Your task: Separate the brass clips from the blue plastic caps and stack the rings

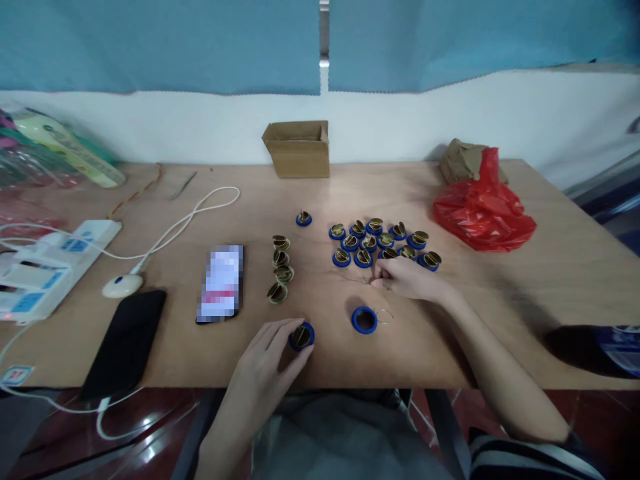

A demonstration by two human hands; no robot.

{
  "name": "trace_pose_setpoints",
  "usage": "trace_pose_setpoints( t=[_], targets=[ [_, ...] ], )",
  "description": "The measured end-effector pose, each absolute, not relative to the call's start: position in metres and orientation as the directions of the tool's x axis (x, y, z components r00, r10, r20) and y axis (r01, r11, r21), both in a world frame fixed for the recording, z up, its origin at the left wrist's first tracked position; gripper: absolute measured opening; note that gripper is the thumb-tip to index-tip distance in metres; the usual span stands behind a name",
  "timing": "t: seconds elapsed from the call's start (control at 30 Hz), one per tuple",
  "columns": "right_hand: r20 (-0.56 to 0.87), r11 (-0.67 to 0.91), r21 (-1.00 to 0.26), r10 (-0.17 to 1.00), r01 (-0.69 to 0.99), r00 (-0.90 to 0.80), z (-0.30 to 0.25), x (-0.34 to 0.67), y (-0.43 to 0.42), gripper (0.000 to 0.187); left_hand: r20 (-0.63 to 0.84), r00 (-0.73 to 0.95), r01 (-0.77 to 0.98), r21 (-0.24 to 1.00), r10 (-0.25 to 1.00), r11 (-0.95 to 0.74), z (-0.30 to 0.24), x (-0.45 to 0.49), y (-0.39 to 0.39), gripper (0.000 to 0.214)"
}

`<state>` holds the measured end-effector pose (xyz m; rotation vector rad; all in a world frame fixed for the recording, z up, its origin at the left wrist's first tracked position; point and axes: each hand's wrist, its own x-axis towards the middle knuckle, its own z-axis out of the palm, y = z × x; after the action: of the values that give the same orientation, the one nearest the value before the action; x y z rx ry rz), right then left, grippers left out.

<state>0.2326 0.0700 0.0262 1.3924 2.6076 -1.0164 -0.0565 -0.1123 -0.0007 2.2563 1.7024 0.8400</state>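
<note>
My left hand (273, 357) grips a blue-rimmed disc (301, 336) with a brass-coloured metal piece inside, thumb and fingers at its edges, near the table's front. My right hand (400, 277) has its fingers pinched together just in front of a cluster of similar blue-rimmed discs (363, 257). A thin thread or wire (350, 277) runs by its fingertips; what exactly the fingers hold is too small to make out. Between the hands lies a blue ring (364, 320) with a dark centre, and a thin wire hoop (385, 317) beside it. Several brass-coloured pieces (283, 274) form a column left of centre.
One blue-rimmed disc (303, 218) sits apart, behind. An open cardboard box (301, 157) and a red plastic bag (485, 213) stand farther back. Leftward are a lit phone (221, 284), a black phone (125, 343), white cables and a power strip (65, 267). A dark bottle (590, 348) lies right.
</note>
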Motion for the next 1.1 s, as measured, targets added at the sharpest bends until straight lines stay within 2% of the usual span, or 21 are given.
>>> trace_pose_setpoints(
  t=[0.3, 0.47, 0.53, 0.63, 0.73, 0.87, 1.1],
  targets=[
    [-0.297, 0.418, -0.480, 0.750, 0.771, -0.591, 0.022, 0.233, 0.071, 0.011, 0.370, 0.154, 0.815, 0.476, 0.916, -0.330, -0.026, -0.053, -0.109, 0.033],
    [-0.260, 0.451, -0.529, 0.719, 0.718, -0.644, 0.024, 0.235, 0.071, 0.013, 0.435, 0.142, 0.814, 0.460, 0.889, -0.355, -0.035, -0.046, -0.104, 0.036],
    [-0.245, 0.436, -0.615, 0.687, 0.657, -0.685, 0.026, 0.235, 0.071, 0.015, 0.434, 0.100, 0.781, 0.524, 0.895, -0.341, -0.035, -0.041, -0.098, 0.032],
    [-0.215, 0.301, -0.808, 0.651, 0.507, -0.728, 0.028, 0.233, 0.070, 0.023, 0.359, 0.004, 0.673, 0.689, 0.933, -0.268, -0.027, -0.033, -0.081, 0.031],
    [-0.131, 0.150, -0.938, 0.680, 0.312, -0.721, 0.028, 0.228, 0.069, 0.032, 0.253, -0.023, 0.452, 0.866, 0.967, -0.216, -0.010, -0.024, -0.051, 0.047],
    [-0.042, 0.069, -0.987, 0.757, 0.144, -0.652, 0.028, 0.222, 0.067, 0.036, 0.232, 0.071, 0.202, 0.949, 0.970, -0.242, 0.011, -0.013, -0.003, 0.043],
    [0.016, 0.007, -1.000, 0.867, -0.018, -0.499, 0.024, 0.211, 0.061, 0.030, 0.131, 0.167, 0.070, 0.987, 0.977, -0.144, 0.001, -0.003, 0.026, 0.035]
  ],
)
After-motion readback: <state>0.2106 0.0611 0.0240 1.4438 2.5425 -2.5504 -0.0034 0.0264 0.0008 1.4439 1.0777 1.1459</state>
